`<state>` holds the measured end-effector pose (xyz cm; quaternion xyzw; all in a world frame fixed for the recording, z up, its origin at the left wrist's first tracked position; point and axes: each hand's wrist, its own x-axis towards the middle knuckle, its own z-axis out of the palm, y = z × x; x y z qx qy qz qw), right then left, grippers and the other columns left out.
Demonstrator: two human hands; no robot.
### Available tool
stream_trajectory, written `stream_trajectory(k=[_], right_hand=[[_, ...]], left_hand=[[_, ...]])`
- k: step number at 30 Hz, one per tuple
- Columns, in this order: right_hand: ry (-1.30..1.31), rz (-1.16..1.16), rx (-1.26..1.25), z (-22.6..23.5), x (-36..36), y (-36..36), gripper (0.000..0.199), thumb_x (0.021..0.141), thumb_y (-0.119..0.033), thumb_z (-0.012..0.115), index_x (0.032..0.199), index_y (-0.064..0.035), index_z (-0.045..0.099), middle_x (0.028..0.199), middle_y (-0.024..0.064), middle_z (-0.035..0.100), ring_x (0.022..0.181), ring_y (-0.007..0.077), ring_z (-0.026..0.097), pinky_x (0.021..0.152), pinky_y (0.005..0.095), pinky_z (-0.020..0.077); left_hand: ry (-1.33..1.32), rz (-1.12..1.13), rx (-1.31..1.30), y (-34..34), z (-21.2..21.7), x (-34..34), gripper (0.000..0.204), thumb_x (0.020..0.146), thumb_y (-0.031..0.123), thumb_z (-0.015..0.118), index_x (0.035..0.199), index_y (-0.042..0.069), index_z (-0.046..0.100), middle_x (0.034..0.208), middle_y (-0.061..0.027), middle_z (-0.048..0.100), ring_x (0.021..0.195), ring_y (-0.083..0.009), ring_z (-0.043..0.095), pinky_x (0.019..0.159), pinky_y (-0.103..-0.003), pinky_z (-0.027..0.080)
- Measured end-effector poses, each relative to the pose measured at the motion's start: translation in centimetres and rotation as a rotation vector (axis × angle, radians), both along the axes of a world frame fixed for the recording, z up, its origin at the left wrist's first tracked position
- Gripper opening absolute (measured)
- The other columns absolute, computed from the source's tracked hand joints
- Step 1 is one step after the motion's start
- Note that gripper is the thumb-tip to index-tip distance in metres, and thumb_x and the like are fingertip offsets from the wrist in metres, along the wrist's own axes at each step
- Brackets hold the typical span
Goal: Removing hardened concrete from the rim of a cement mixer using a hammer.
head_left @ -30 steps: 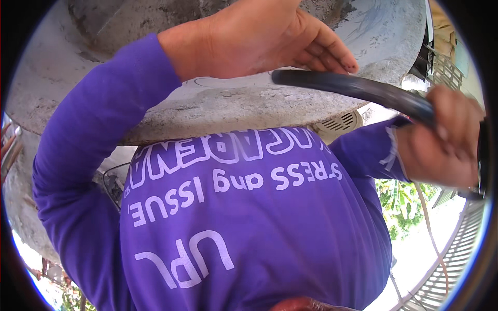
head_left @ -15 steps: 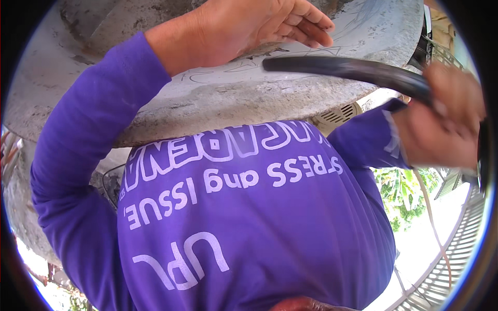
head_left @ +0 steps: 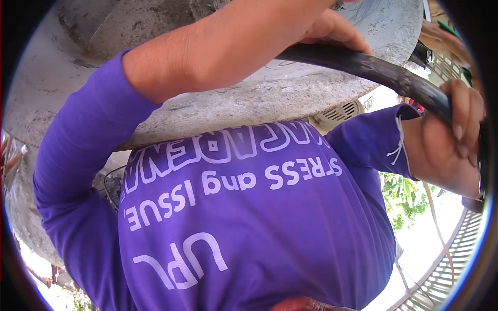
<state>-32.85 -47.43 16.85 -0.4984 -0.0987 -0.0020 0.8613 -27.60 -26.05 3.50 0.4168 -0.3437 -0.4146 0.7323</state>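
Black tube (head_left: pixel 381 70) — between both hands (head_left: pixel 301 26) (head_left: pixel 448 142)

A broad grey concrete slab (head_left: pixel 249 111) with a pitted, curved rim spans the upper view. Just beyond its right part sits a beige vented panel (head_left: pixel 340 113). Green foliage (head_left: pixel 402 205) shows lower right, near a thin hanging cord (head_left: pixel 433 220) and a pale slatted surface (head_left: pixel 448 269). Glaring daylight bleaches both lower sides.
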Motion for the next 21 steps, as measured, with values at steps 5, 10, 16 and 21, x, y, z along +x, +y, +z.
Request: stream_trajectory(k=[5,10,16,21], right_hand=[[0.319,-0.516,-0.296,-6.1,-0.8,7.2,0.037,0.098,-0.022,0.043,0.063,-0.0150,0.034,0.048,-0.0050,0.029,0.040,0.0080,0.025,0.044,0.0254,0.0267],[0.170,-0.337,-0.187,-4.6,-2.0,5.3,0.040,0.098,-0.024,0.041,0.059,-0.0157,0.037,0.048,-0.0047,0.032,0.039,0.0071,0.028,0.045,0.0247,0.0294],[0.497,0.005,-0.238,4.2,-6.3,-2.8,0.028,0.081,-0.001,0.063,0.069,-0.0108,0.039,0.063,-0.0006,0.044,0.047,0.0089,0.037,0.051,0.0244,0.0355],[0.242,-0.465,-0.112,-11.6,-2.9,7.1,0.032,0.096,-0.009,0.042,0.065,-0.0062,0.037,0.052,0.0007,0.035,0.044,0.0110,0.033,0.046,0.0299,0.0340]], left_hand=[[0.087,-0.235,0.529,1.6,-1.4,-1.5,0.063,0.100,0.049,0.016,0.140,0.003,0.035,0.130,-0.0230,0.051,0.126,-0.0295,0.046,0.112,-0.039,0.028],[0.139,-0.284,0.292,0.7,-0.1,0.0,0.058,0.100,0.044,0.016,0.125,-0.001,0.043,0.127,-0.0223,0.053,0.114,-0.0303,0.053,0.103,-0.034,0.036],[0.254,-0.478,0.056,1.8,0.6,2.2,0.070,0.099,0.048,0.016,0.135,-0.008,0.039,0.132,-0.0195,0.050,0.124,-0.0238,0.046,0.110,-0.032,0.028],[0.103,-0.292,0.320,1.0,-1.0,0.1,0.061,0.100,0.045,0.018,0.127,-0.005,0.042,0.123,-0.0214,0.056,0.115,-0.0284,0.053,0.105,-0.036,0.035]])
